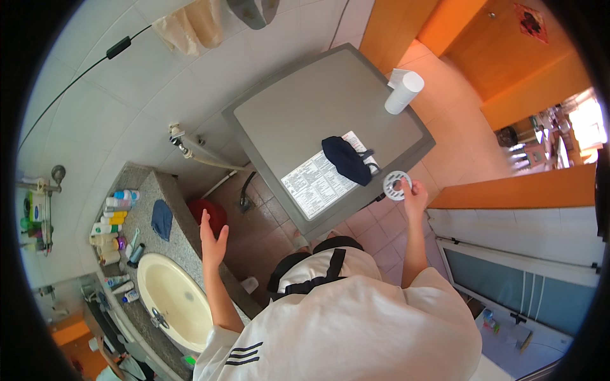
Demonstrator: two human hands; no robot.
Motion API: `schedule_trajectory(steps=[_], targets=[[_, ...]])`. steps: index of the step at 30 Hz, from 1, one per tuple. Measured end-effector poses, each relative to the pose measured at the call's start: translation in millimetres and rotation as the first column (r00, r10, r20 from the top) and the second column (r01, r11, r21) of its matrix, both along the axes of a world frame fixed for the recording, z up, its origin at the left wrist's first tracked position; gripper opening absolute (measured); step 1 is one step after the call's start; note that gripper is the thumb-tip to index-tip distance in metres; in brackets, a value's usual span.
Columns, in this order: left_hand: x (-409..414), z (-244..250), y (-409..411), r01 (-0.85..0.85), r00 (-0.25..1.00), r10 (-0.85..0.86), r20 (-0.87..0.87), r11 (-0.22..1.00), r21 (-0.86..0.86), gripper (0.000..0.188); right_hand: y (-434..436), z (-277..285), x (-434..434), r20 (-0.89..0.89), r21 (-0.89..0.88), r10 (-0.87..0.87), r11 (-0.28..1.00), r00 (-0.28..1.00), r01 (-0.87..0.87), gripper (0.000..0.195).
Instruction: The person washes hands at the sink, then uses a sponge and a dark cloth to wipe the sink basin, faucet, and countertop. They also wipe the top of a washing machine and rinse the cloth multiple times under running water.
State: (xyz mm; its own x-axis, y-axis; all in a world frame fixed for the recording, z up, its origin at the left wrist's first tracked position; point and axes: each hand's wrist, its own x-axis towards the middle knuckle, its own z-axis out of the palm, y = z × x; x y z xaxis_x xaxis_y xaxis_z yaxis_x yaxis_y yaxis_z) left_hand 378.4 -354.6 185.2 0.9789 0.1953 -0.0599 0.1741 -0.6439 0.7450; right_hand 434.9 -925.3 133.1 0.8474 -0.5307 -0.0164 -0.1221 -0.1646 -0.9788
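Note:
My right hand [415,196] pinches a round, light-grey slotted disc [397,185], which looks like a drain cover, by its edge. It is held just off the near right corner of a grey top-loading washing machine lid [305,114]. A dark navy cloth item with straps [345,159] lies on the lid, partly over a printed label sheet [321,185]. My left hand [213,243] is empty with the thumb spread from the fingers. It hovers by the edge of the granite counter [178,224], and a red bucket or basin [217,216] shows behind it.
A white paper roll [404,93] stands at the lid's right edge. Toiletry bottles [112,219] line the counter beside a blue cloth [162,220] and a cream washbasin [176,300]. A wall tap with a hose [183,147] is left of the machine. A glazed door [519,285] is at right.

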Motion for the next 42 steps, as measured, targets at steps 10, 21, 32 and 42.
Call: schedule_trajectory(steps=[10, 21, 32, 42], targets=[[74.4, 55.2, -110.0, 0.409, 0.913, -0.406, 0.046, 0.906, -0.11, 0.072, 118.7, 65.4, 5.4, 0.088, 0.163, 0.223, 0.958, 0.971, -0.235, 0.016], [136.0, 9.6, -205.9, 0.256, 0.933, -0.294, 0.206, 0.947, 0.195, 0.085, 15.1, 18.9, 11.0, -0.028, 0.116, 0.099, 0.989, 0.995, -0.095, 0.022], [151.8, -41.4, -355.4, 0.074, 0.997, -0.07, -0.024, 0.9, 0.43, 0.09, -26.4, -7.0, 143.1, -0.176, -0.22, 0.308, 0.913, 0.935, -0.343, 0.027], [69.6, -37.7, -280.7, -0.252, 0.947, 0.322, -0.006, 0.75, 0.612, 0.085, -51.5, 1.5, 153.0, 0.07, -0.511, 0.195, 0.849, 0.978, -0.133, 0.051]])
